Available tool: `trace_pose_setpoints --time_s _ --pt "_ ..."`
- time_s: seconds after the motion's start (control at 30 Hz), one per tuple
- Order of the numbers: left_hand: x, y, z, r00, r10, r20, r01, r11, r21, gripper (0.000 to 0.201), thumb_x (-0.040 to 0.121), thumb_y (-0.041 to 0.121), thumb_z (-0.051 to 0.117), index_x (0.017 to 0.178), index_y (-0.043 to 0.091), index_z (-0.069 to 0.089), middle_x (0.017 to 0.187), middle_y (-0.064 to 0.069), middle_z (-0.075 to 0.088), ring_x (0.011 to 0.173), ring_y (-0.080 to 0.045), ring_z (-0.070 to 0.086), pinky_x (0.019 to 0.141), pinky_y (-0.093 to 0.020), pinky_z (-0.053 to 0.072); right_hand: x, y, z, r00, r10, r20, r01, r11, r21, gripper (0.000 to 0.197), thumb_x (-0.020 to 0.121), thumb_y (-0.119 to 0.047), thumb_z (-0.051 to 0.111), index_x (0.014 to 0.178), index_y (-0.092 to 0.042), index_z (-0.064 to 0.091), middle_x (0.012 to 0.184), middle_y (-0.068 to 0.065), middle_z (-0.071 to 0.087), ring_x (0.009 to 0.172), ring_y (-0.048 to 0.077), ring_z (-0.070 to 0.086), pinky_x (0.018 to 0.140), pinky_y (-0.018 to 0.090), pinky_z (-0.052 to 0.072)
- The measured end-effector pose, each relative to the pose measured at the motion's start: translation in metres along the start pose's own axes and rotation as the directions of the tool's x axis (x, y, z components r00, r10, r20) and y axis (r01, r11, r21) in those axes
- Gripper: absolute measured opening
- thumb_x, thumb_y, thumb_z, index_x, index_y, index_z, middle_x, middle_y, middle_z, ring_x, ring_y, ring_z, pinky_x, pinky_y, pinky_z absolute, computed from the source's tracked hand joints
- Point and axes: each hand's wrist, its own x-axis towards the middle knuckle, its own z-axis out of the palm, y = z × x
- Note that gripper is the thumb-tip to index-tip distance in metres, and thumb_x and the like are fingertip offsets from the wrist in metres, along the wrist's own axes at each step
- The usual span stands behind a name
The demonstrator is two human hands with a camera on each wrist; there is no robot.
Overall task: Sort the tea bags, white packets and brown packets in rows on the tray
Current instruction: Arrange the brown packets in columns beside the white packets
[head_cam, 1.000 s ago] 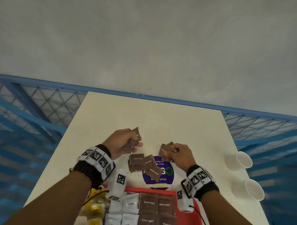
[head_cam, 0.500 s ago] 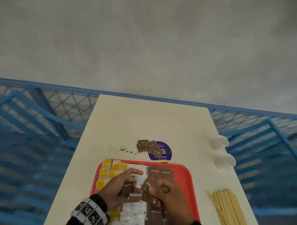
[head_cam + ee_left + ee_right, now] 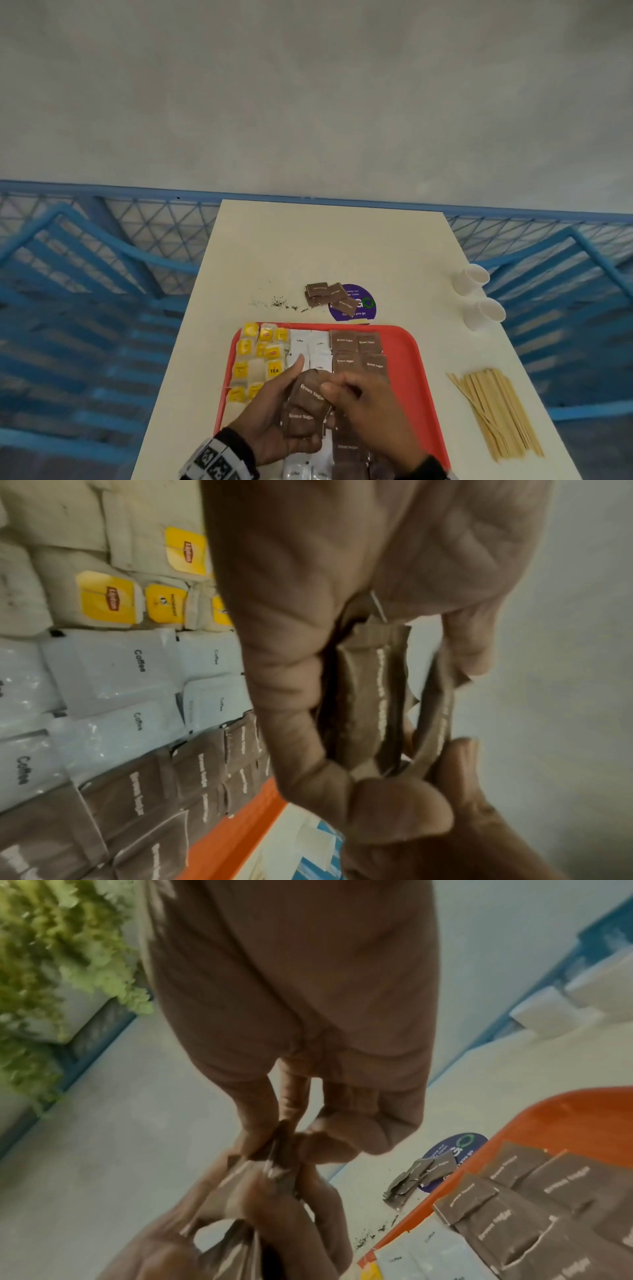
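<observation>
Both hands have come back from the desk to above the tray [image 3: 404, 346]: the left hand [image 3: 270, 421] grips several brown packets [image 3: 305, 407] while the right hand [image 3: 366, 404] fingers pinch 1 for the brown row.

We see a red tray [image 3: 407, 356] on a cream table [image 3: 329, 246]. On it lie tea bags [image 3: 260, 356] with bright yellow tags, white packets [image 3: 310, 346] printed with small dark lettering, and brown packets [image 3: 358, 346] with white lettering. The brown packets in hand [image 3: 305, 407] carry the same white print. Further off, loose brown packets [image 3: 325, 294] overlap a round purple sticker [image 3: 363, 305] with white words and a green ring. Dark specks [image 3: 277, 303] dot the cream surface. We also note white cups [image 3: 474, 279], pale tan wooden sticks [image 3: 496, 407], blue railing [image 3: 102, 246] with a crisscross mesh, a grey floor [image 3: 308, 96], and a black-and-white checkered wristband [image 3: 219, 460].
</observation>
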Motion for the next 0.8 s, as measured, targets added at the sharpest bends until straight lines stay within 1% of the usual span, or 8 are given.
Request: trace_pose_setpoints --time_s 0.07,0.17,0.23,0.3,0.43,0.5,0.67,0.8 --pt "0.000 -0.001 0.002 0.999 0.043 -0.017 -0.042 0.996 0.076 0.050 0.085 0.055 0.065 0.107 0.012 0.072 0.084 -0.017 0.058 0.070 -0.025 0.051 0.059 -0.031 0.047 -0.005 -0.001 -0.009 0.999 0.039 0.005 -0.039 0.995 0.089 0.018 0.085 -0.032 0.075 0.073 -0.019 0.075 0.069 -0.004 0.071 0.062 -0.002 0.058 0.063 0.017 0.045" --pt "-0.003 -0.003 0.012 0.988 0.157 -0.014 -0.146 0.944 0.297 0.037 0.089 0.044 0.066 0.100 0.009 0.068 0.079 -0.017 0.062 0.063 -0.026 0.056 0.052 -0.030 0.051 -0.009 -0.003 -0.016 0.998 0.062 -0.005 -0.061 0.985 0.162 0.020 0.082 -0.031 0.078 0.074 -0.012 0.076 0.074 0.004 0.075 0.064 0.007 0.062 0.065 0.020 0.049" --pt "-0.003 -0.006 0.014 0.953 0.302 -0.023 -0.250 0.829 0.500 0.039 0.093 0.041 0.063 0.100 0.003 0.062 0.078 -0.014 0.061 0.062 -0.023 0.057 0.049 -0.027 0.047 -0.011 0.000 -0.018 0.998 0.050 -0.025 -0.045 0.987 0.156 0.020 0.085 -0.031 0.075 0.077 -0.013 0.077 0.077 0.004 0.075 0.068 0.015 0.067 0.069 0.025 0.053" --pt "-0.004 -0.009 0.017 0.907 0.422 0.007 -0.324 0.685 0.652 0.037 0.095 0.042 0.060 0.092 0.006 0.064 0.077 -0.014 0.063 0.063 -0.022 0.056 0.048 -0.026 0.043 -0.013 0.005 -0.021 0.999 0.032 0.005 -0.032 0.981 0.192 0.021 0.087 -0.036 0.071 0.080 -0.016 0.077 0.082 0.002 0.076 0.080 0.023 0.070 0.076 0.031 0.054" --pt "-0.007 -0.014 0.020 0.836 0.549 -0.003 -0.372 0.571 0.731 0.032 0.087 0.039 0.068 0.085 0.007 0.065 0.074 -0.012 0.068 0.059 -0.021 0.060 0.044 -0.026 0.042 -0.016 0.009 -0.027 0.996 -0.020 0.085 0.004 0.984 0.178 0.018 0.091 -0.031 0.068 0.080 -0.018 0.075 0.082 0.000 0.075 0.074 0.014 0.067 0.072 0.025 0.051" --pt "-0.006 -0.013 0.019 0.823 0.566 -0.045 -0.367 0.592 0.718 0.037 0.082 0.040 0.070 0.079 0.004 0.062 0.071 -0.014 0.065 0.057 -0.021 0.059 0.044 -0.025 0.041 -0.015 0.009 -0.030 0.993 -0.043 0.114 0.026 0.989 0.148 0.018 0.091 -0.032 0.068 0.082 -0.019 0.075 0.084 0.001 0.075 0.077 0.018 0.068 0.071 0.025 0.052" --pt "-0.006 -0.012 0.025 0.877 0.467 -0.115 -0.323 0.749 0.579 0.027 0.081 0.036 0.072 0.076 0.011 0.062 0.075 -0.019 0.061 0.054 -0.022 0.054 0.041 -0.022 0.034 -0.017 0.010 -0.037 0.987 -0.114 0.112 0.089 0.974 0.209 0.019 0.088 -0.032 0.070 0.076 -0.019 0.072 0.077 0.005 0.072 0.069 0.012 0.061 0.067 0.021 0.047" --pt "-0.002 -0.010 0.024 0.877 0.452 -0.164 -0.310 0.793 0.524 0.025 0.081 0.033 0.073 0.075 0.011 0.063 0.076 -0.018 0.062 0.053 -0.021 0.055 0.038 -0.021 0.033 -0.020 0.013 -0.036 0.995 -0.068 0.079 0.039 0.946 0.321 0.033 0.090 -0.039 0.064 0.062 -0.023 0.057 0.062 -0.003 0.055 0.059 0.010 0.048 0.058 0.019 0.040"
